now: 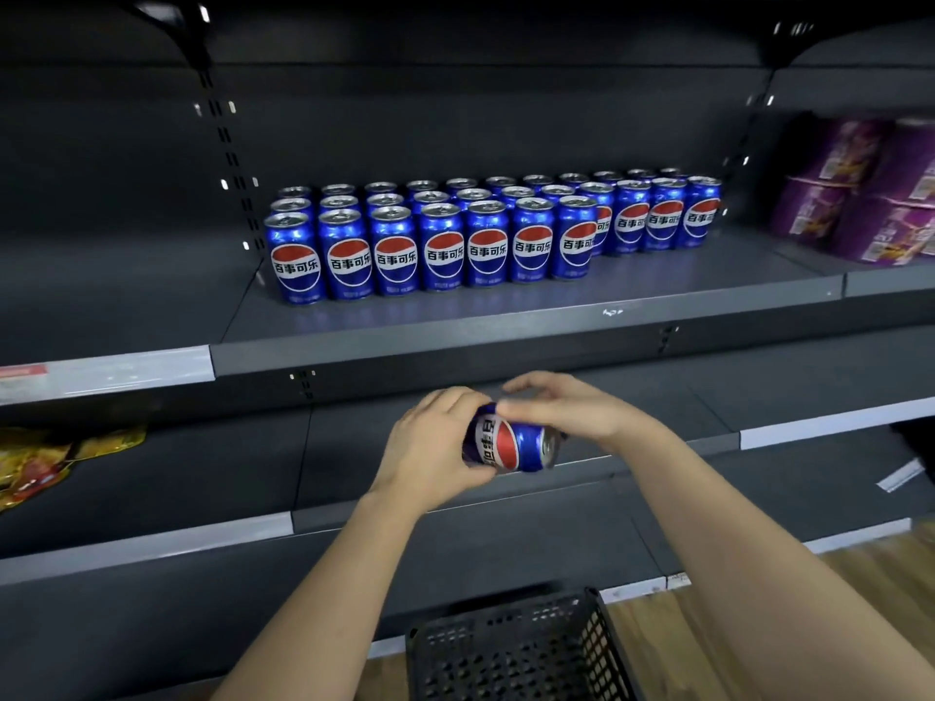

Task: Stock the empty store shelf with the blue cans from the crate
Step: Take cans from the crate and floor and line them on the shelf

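At the bottom of the frame, just right of centre, stands the black perforated crate on the wood floor. Only its near corner and part of the inside show, and no cans can be made out there; whether more lie in the hidden part, I cannot tell.

Above it, both forearms reach up to mid-frame, where the hands meet on one blue can. The can lies on its side in the air, its top end pointing right. The left hand wraps round its base end, and the right hand curls its fingers over the top end. So both hands grip the same can, below the front edge of the stocked shelf.

Further back, in the upper middle, the cans stand upright in three rows, logos facing out. The two back rows run the full width; the front row has seven cans and stops short, leaving room at its right end.

The task looks well along. What remains, by my reckoning, is to set this can upright and fill that front-right gap.

Yellow packets lie at the left edge, and purple packs are stacked at the upper right.
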